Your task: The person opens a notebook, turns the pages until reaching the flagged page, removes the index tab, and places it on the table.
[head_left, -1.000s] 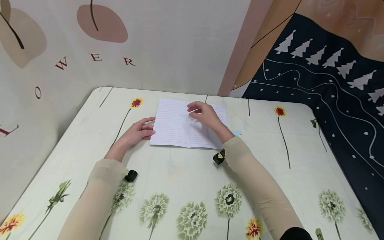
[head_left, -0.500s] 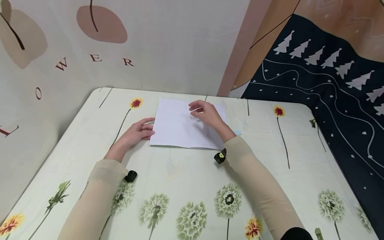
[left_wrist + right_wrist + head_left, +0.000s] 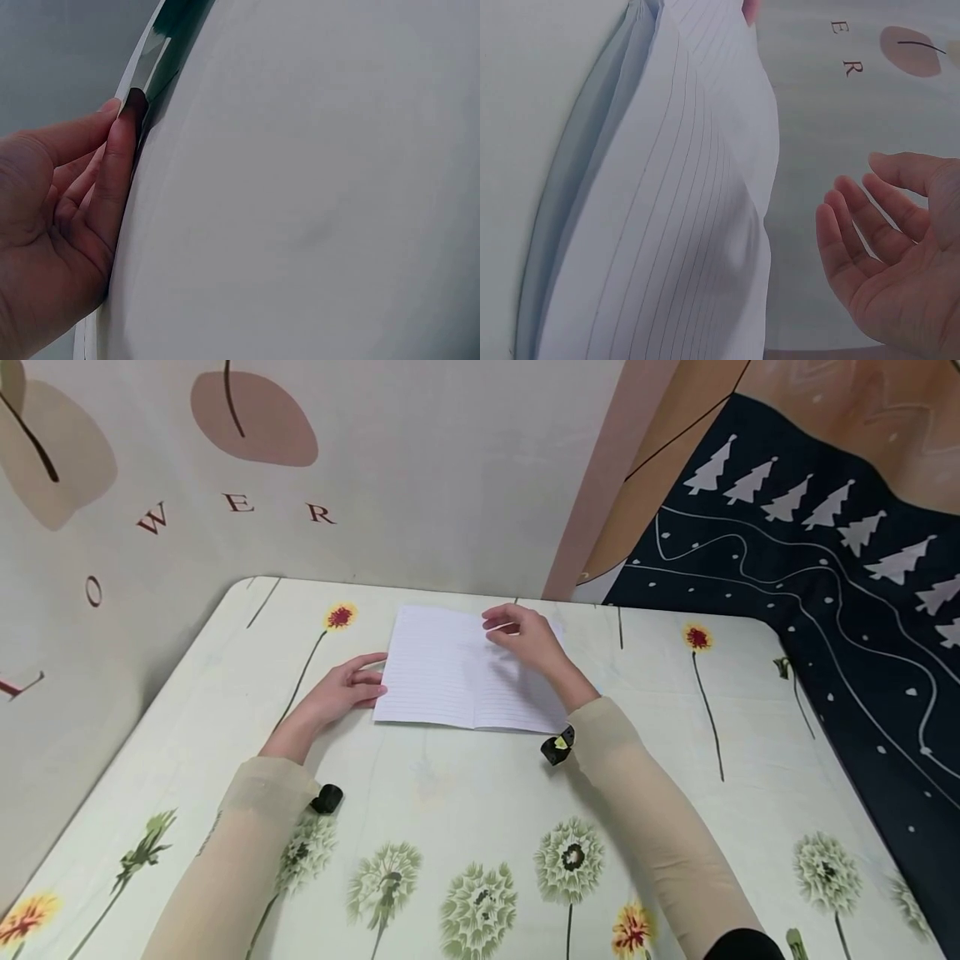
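Observation:
An open notebook with lined white pages lies toward the back of the table, its fold near the middle. At its left edge is my left hand, thumb and finger pinching the margin. The left wrist view shows a dark green, glossy cover edge at those fingertips. Over the right page hovers my right hand, fingers loosely bent and holding nothing. In the right wrist view, air shows between the right hand and the raised, bowed lined page.
A white cloth with printed flowers and dandelions covers the table. Behind it rises a pale wall with printed letters, and a dark tree-patterned fabric hangs at the right. Small black wrist cameras sit under both sleeves.
My right hand has drifted a little right and toward the back over the page. Its forearm now hides the light blue piece at the notebook's right edge. My left hand stays put.

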